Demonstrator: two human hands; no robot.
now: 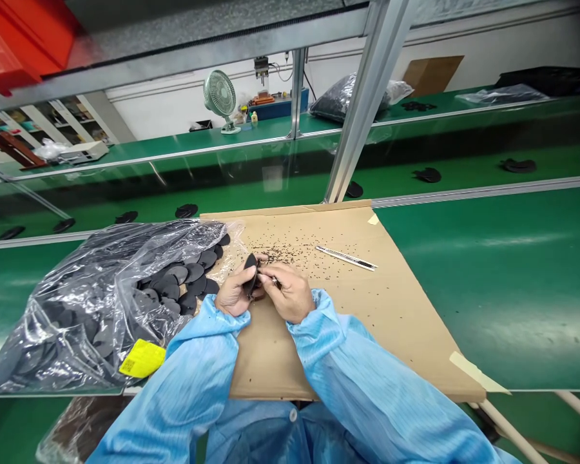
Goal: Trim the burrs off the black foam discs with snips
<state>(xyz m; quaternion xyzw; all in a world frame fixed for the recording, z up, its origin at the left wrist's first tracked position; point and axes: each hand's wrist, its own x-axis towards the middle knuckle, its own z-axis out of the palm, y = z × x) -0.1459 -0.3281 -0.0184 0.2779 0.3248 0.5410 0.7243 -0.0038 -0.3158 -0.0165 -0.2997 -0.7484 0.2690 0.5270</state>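
My left hand (232, 291) holds a black disc (250, 274) on edge, thumb on its near face. Beside it, my right hand (290, 293) is closed, its fingertips against the disc's right side; a small dark metallic item pokes out of the grip, too small to name. Both hands are over brown cardboard (381, 309), where many tiny black bits (283, 252) lie scattered beyond them. A pair of tweezers or a thin knife (347, 258) lies to the right. On the left, a clear plastic bag (101, 277) spills black discs (167, 285).
A yellow label (142, 359) sits on the bag. Behind the cardboard runs a green conveyor (270, 190) carrying black discs, with a metal post (362, 103) rising beside it. Farther back are a fan (220, 96) and another filled bag (336, 98). A red bin (24, 38) is upper left.
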